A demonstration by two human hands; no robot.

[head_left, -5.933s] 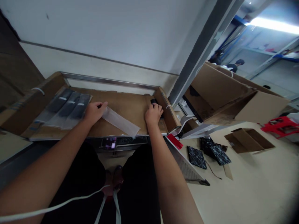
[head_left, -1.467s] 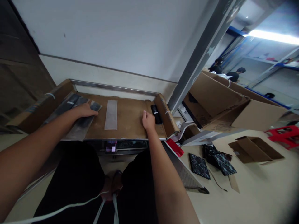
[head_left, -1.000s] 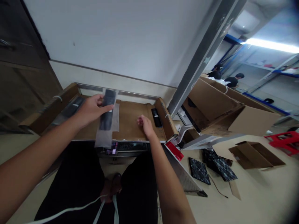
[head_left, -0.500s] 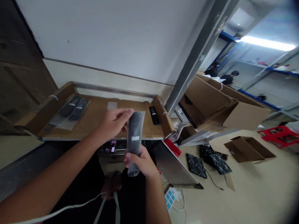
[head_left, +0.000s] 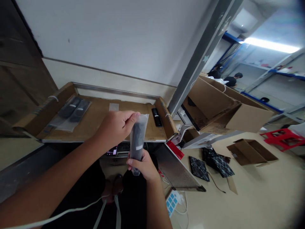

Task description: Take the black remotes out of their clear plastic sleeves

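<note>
One bagged dark item (head_left: 138, 135), at the tray's (head_left: 95, 119) near edge: left hand (head_left: 115, 125) pinching its top, right hand (head_left: 145, 165) gripping its lower end; two-handed handling, any shift seemingly calling for coordinated grips

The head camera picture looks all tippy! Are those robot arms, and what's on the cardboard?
No robot here: those are a person's bare arms, seen by a camera worn on the head, looking down. The left hand pinches the top of a cloudy plastic bag. The right hand grips it lower down, around the long dark object inside. On the cardboard lie two more bagged dark objects, a slim black object and a pale, partly hidden sheet or bag.
</note>
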